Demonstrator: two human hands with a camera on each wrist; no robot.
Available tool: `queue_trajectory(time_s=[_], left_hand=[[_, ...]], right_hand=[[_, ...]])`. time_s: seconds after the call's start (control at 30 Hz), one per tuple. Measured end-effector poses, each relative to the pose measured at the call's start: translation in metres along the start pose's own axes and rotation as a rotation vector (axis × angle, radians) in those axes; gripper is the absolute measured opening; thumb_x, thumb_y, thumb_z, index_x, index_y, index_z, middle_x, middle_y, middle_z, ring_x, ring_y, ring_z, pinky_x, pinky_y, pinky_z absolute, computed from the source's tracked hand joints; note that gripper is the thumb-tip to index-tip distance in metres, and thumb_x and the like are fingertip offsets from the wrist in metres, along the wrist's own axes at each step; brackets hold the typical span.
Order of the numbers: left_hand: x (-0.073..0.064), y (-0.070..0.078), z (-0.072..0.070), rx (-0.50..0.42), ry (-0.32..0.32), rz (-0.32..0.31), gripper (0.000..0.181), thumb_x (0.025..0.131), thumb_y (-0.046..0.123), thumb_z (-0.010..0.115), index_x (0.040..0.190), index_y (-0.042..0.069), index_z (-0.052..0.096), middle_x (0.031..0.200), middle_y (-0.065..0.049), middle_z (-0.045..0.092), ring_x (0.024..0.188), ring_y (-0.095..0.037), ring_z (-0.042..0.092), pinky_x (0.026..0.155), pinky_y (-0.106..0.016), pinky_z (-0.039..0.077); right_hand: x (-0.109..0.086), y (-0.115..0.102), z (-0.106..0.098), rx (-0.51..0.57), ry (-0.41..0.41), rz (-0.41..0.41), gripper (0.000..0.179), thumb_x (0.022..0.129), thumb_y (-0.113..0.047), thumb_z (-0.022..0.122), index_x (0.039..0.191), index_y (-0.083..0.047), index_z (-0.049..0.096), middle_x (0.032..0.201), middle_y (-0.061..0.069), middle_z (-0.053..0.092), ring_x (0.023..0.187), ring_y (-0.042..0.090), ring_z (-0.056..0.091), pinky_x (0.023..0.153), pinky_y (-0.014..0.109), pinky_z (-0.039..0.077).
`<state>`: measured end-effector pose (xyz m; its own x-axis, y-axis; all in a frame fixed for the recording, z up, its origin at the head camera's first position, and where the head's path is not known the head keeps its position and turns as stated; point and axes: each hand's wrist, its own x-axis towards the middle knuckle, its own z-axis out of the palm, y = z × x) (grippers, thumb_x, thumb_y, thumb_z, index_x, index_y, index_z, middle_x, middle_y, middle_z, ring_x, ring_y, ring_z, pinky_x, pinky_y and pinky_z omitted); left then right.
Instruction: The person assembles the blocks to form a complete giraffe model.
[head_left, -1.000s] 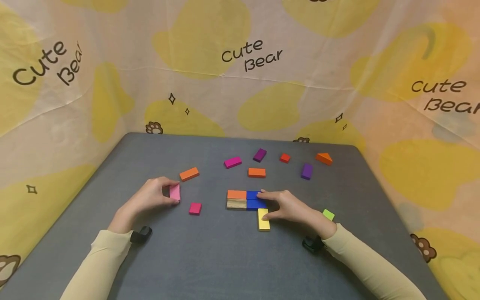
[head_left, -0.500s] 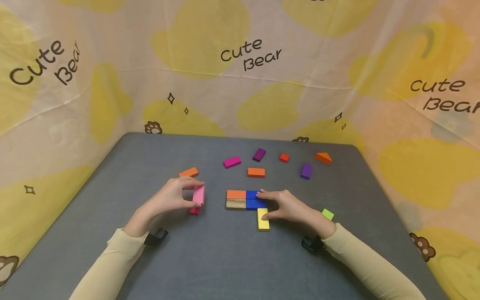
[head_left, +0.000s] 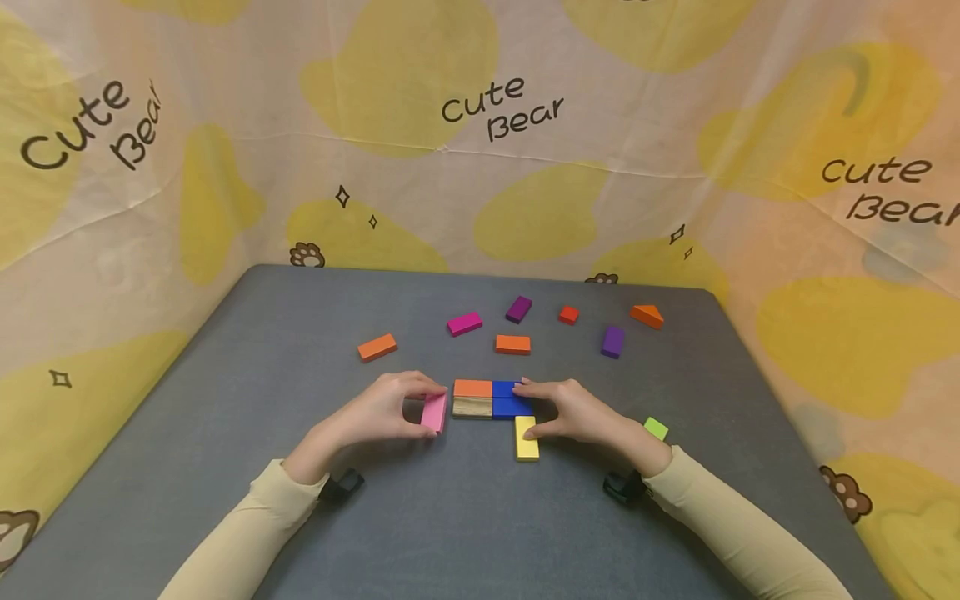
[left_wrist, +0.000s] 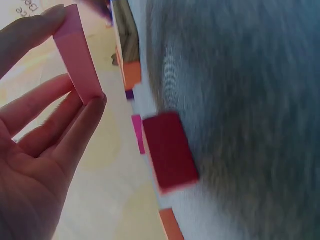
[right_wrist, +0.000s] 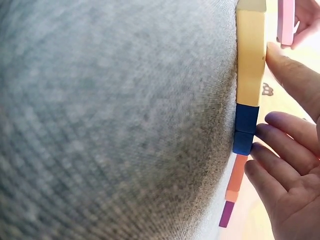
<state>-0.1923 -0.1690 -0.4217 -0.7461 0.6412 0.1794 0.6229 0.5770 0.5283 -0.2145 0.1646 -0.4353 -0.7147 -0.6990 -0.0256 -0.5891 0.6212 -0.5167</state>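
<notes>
My left hand (head_left: 367, 417) pinches a pink block (head_left: 433, 412) between thumb and fingertips, holding it above the table just left of a small group of blocks. That group has an orange block (head_left: 473, 388) behind a bare-wood face (head_left: 472, 408), with blue blocks (head_left: 512, 407) to their right. A yellow block (head_left: 527, 448) extends toward me from the blue ones. My right hand (head_left: 581, 414) rests there, thumb at the yellow block and fingertips at the blue ones. The left wrist view shows a crimson block (left_wrist: 170, 152) on the table, hidden by my left hand in the head view.
Behind the group lie orange blocks (head_left: 513, 344), (head_left: 377, 347), a magenta block (head_left: 465, 324), purple blocks (head_left: 518, 309), (head_left: 612, 342), a red block (head_left: 569, 315) and an orange triangle (head_left: 647, 316). A lime block (head_left: 656, 428) lies by my right wrist. Patterned cloth (head_left: 420, 208) encloses the grey table (head_left: 480, 533).
My left hand has carried the pink block rightward, over the crimson block, to the left side of the group. My right hand has stayed in place.
</notes>
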Motion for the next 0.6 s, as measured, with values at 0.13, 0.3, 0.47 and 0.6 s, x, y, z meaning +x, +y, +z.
queue_trajectory(time_s=[0.13,0.3,0.47,0.6], left_hand=[[0.004,0.004,0.008,0.004,-0.011,0.035,0.05,0.073,0.026,0.08,0.119,0.011,0.066,0.112,0.004,0.065,0.101,-0.009,0.059,0.086,-0.03,0.05],[0.007,0.01,0.015,-0.001,-0.046,0.046,0.05,0.074,0.028,0.08,0.119,0.011,0.066,0.11,0.005,0.064,0.099,-0.008,0.058,0.086,-0.03,0.05],[0.009,0.015,0.019,-0.025,-0.08,0.027,0.052,0.074,0.03,0.08,0.12,0.012,0.066,0.109,0.004,0.06,0.096,-0.008,0.056,0.085,-0.029,0.051],[0.009,0.018,0.02,-0.034,-0.105,0.008,0.054,0.074,0.031,0.081,0.122,0.013,0.065,0.109,0.004,0.058,0.096,-0.012,0.056,0.084,-0.032,0.05]], right_hand=[[0.0,0.0,0.0,-0.002,-0.002,0.01,0.071,0.077,-0.041,0.076,0.138,-0.016,0.051,0.143,0.008,0.046,0.132,0.024,0.046,0.103,0.044,0.042],[-0.001,-0.001,-0.001,0.007,-0.001,0.02,0.07,0.077,-0.04,0.076,0.138,-0.016,0.051,0.143,0.007,0.046,0.132,0.024,0.045,0.103,0.046,0.041],[-0.001,0.0,-0.001,0.012,-0.004,0.024,0.071,0.077,-0.042,0.076,0.138,-0.016,0.051,0.144,0.007,0.046,0.132,0.024,0.045,0.103,0.046,0.041],[-0.001,0.0,-0.001,0.008,-0.002,0.019,0.071,0.077,-0.042,0.076,0.138,-0.016,0.051,0.144,0.007,0.046,0.132,0.024,0.046,0.103,0.046,0.041]])
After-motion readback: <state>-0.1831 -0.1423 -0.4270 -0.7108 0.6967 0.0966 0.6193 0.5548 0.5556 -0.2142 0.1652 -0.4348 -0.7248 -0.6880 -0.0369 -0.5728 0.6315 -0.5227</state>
